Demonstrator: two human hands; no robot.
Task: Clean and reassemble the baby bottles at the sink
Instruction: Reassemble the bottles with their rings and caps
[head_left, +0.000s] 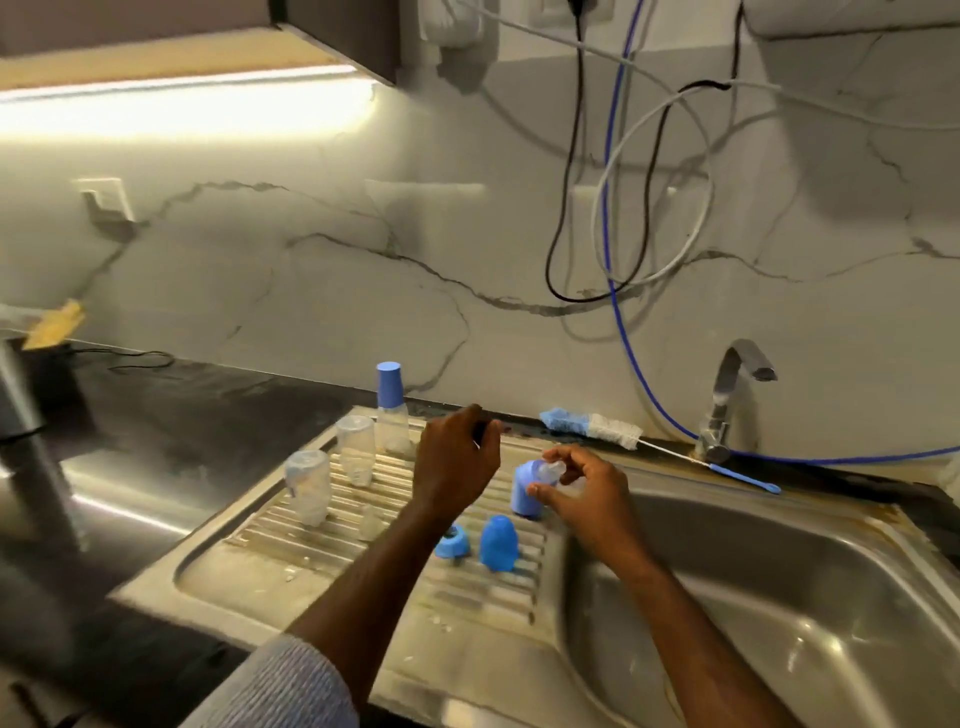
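My right hand (582, 493) pinches a small clear teat (551, 472) just above a blue bottle cap (523, 493) standing on the ribbed drainboard (322, 540). My left hand (457, 467) hovers over the drainboard with loosely curled fingers and holds nothing that I can see. Two clear bottles (309, 486) (357, 449) stand upside down at the left. A capped bottle (390, 410) stands upright behind them. A blue screw ring (452, 540) and a second blue cap (498, 543) lie in front of my hands. Another clear teat (371, 522) sits near the bottles.
A bottle brush (592, 427) with a blue and white head lies along the sink's back rim. The tap (727, 405) stands at the back right above the steel basin (779, 597). Cables and a blue hose (613, 249) hang down the marble wall. Dark counter (156, 415) extends left.
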